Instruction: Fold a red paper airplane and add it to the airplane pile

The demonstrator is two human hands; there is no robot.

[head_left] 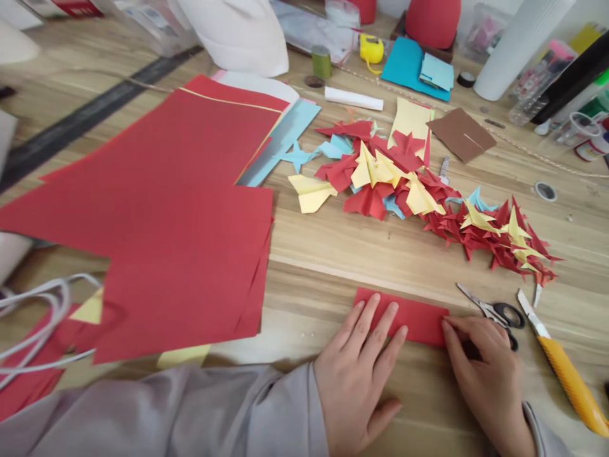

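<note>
A small red paper rectangle (421,319) lies flat on the wooden table, near its front. My left hand (359,362) rests on the paper's left part, fingers spread and palm down. At the right end of the paper, my right hand (485,368) pinches the corner between thumb and forefinger. Beyond both hands is a long heap of folded paper pieces (375,171) in red, yellow and light blue. Large red sheets (185,254) are stacked to the left of my left hand.
Black-handled scissors (490,309) and a yellow-handled knife (564,371) lie right of my right hand. A brown sheet (462,134), yellow tape measure (371,49) and white roll (518,47) are farther back. A white cable (52,311) coils at left.
</note>
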